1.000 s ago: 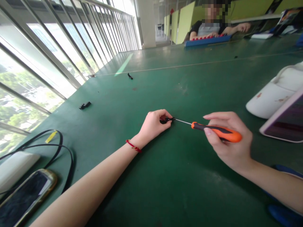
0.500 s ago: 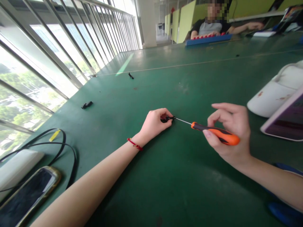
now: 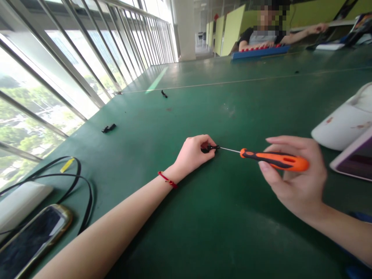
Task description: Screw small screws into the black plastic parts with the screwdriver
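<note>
My left hand [image 3: 196, 155] is closed, pinching a small black plastic part [image 3: 209, 148] just above the green table. Fingers and thumb cover some of that part, so its full shape is hidden. A screwdriver [image 3: 276, 159] with an orange and black handle lies nearly level, its thin metal shaft pointing left and its tip meeting the part's right end. Around the handle curves my right hand [image 3: 302, 174] in a loose hold, thumb below and index finger lifted off above.
Two similar black pieces [image 3: 109, 128] [image 3: 164, 94] lie farther left on the table [image 3: 186, 112]. A phone [image 3: 35, 240], white box [image 3: 26, 201] and looped cable [image 3: 80, 174] sit at lower left; a white container [image 3: 345, 120] stands right. Across the table, a person sits behind a blue tray [image 3: 261, 52].
My right hand has shifted right and its fingers have loosened around the screwdriver handle, which now lies closer to level. The left hand keeps its pinch; the whole view has shifted slightly.
</note>
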A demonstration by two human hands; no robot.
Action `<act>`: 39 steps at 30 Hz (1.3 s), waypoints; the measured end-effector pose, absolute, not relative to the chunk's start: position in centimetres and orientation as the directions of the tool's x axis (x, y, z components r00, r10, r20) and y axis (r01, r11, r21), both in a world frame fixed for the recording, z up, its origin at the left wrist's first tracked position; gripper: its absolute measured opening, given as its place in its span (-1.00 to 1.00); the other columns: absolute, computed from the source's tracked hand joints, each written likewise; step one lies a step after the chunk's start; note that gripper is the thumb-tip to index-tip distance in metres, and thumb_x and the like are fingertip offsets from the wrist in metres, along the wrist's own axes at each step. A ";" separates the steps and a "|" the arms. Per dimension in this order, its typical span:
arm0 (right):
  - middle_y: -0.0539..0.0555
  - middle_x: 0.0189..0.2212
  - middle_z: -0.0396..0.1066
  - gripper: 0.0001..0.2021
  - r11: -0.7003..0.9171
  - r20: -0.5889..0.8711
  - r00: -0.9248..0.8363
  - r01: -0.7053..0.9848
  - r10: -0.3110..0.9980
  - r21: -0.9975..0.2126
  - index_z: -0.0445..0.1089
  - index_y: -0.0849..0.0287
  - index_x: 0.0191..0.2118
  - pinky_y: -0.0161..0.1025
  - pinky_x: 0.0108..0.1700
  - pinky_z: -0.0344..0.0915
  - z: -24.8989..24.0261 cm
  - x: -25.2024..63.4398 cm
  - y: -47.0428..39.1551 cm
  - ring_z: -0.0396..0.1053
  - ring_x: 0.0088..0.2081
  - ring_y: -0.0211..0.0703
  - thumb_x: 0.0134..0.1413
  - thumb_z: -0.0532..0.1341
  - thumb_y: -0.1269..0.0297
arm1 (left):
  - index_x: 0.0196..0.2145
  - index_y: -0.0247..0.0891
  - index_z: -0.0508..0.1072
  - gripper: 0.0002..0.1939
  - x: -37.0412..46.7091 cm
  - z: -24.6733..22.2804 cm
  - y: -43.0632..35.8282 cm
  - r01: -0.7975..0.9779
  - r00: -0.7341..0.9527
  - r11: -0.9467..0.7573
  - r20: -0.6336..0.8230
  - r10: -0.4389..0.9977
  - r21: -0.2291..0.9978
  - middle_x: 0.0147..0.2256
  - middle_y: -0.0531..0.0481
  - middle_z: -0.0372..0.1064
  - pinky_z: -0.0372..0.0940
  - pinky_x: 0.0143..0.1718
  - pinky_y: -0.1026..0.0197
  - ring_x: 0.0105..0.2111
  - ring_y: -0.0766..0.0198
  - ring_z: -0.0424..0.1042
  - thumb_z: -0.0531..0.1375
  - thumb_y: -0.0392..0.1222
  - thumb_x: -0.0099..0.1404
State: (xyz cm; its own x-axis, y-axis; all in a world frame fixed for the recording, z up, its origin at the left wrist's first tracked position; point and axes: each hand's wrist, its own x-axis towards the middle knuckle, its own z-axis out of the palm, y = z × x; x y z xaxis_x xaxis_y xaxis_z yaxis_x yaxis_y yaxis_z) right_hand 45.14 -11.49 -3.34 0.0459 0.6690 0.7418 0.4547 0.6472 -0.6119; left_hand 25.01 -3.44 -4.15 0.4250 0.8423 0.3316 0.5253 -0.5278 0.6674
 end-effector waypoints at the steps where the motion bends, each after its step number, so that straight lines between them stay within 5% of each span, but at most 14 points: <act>1: 0.08 -0.24 0.27 -0.53 0.676 0.756 0.056 0.410 0.652 -0.613 0.29 -0.01 -0.04 -0.15 -0.31 0.36 -3.4 45.2 -11.4 0.35 -0.30 -0.12 -0.15 0.29 0.44 | -0.37 -0.29 0.50 -0.86 25.0 -4.2 -3.4 0.526 0.428 -0.531 0.332 0.840 0.664 -0.40 0.02 0.48 0.33 -0.32 0.29 -0.41 0.33 0.41 0.16 -0.29 0.09; 3: 0.06 -0.28 0.26 -0.42 0.698 0.759 0.035 0.368 0.650 -0.615 0.25 0.00 0.02 -0.12 -0.30 0.35 -3.4 45.2 -11.4 0.34 -0.32 -0.11 -0.20 0.32 0.46 | -0.37 -0.29 0.50 -0.86 25.0 -4.2 -3.4 0.527 0.432 -0.538 0.337 0.836 0.658 -0.40 0.02 0.47 0.32 -0.32 0.29 -0.41 0.33 0.41 0.16 -0.29 0.09; 7: -0.02 -0.49 0.31 -0.71 0.614 0.693 -0.046 0.508 0.720 -0.604 0.35 0.02 -0.15 -0.18 -0.45 0.29 -3.3 45.2 -11.5 0.32 -0.50 -0.20 -0.06 0.26 0.38 | -0.38 -0.29 0.49 -0.87 25.0 -4.3 -3.3 0.527 0.434 -0.547 0.348 0.831 0.651 -0.41 0.02 0.47 0.32 -0.33 0.29 -0.43 0.34 0.40 0.16 -0.31 0.08; 11: 0.05 -0.26 0.33 -0.57 0.669 0.774 0.052 0.468 0.631 -0.577 0.32 0.00 -0.07 -0.17 -0.32 0.36 -3.3 45.0 -11.6 0.38 -0.35 -0.15 -0.14 0.31 0.41 | -0.38 -0.29 0.49 -0.87 25.0 -4.4 -3.3 0.529 0.437 -0.548 0.345 0.830 0.648 -0.41 0.01 0.46 0.31 -0.34 0.29 -0.42 0.33 0.40 0.16 -0.31 0.08; 13: 0.02 -0.33 0.34 -0.56 0.651 0.745 0.029 0.464 0.667 -0.601 0.31 0.00 -0.07 -0.18 -0.36 0.36 -3.3 45.0 -11.6 0.38 -0.38 -0.17 -0.14 0.31 0.41 | -0.38 -0.29 0.48 -0.87 25.0 -4.4 -3.3 0.532 0.440 -0.554 0.350 0.827 0.641 -0.41 0.01 0.46 0.31 -0.33 0.29 -0.42 0.33 0.39 0.16 -0.31 0.09; 17: -0.03 -0.51 0.35 -0.88 0.623 0.713 -0.058 0.538 0.698 -0.567 0.36 0.04 -0.33 -0.23 -0.49 0.26 -3.2 45.3 -12.1 0.33 -0.49 -0.23 -0.02 0.21 0.42 | -0.40 -0.29 0.45 -0.90 25.1 -4.3 -3.5 0.545 0.464 -0.588 0.369 0.805 0.598 -0.38 0.00 0.44 0.31 -0.33 0.28 -0.41 0.33 0.38 0.15 -0.32 0.08; 22: -0.04 -0.54 0.35 -0.83 0.730 0.772 -0.200 0.527 0.604 -0.435 0.35 0.02 -0.34 -0.20 -0.47 0.25 -3.1 45.2 -12.4 0.30 -0.45 -0.17 -0.07 0.22 0.46 | -0.40 -0.28 0.42 -0.89 25.2 -4.2 -3.7 0.560 0.512 -0.633 0.378 0.772 0.534 -0.34 0.00 0.42 0.31 -0.30 0.27 -0.37 0.31 0.37 0.14 -0.35 0.06; 39: -0.05 -0.48 0.38 -0.89 0.671 0.719 -0.195 0.578 0.667 -0.465 0.32 0.09 -0.36 -0.30 -0.44 0.26 -3.0 45.2 -12.2 0.32 -0.46 -0.30 0.00 0.19 0.45 | -0.41 -0.28 0.40 -0.91 25.1 -4.3 -3.6 0.558 0.521 -0.661 0.408 0.750 0.501 -0.33 0.01 0.41 0.32 -0.30 0.27 -0.37 0.32 0.37 0.13 -0.37 0.07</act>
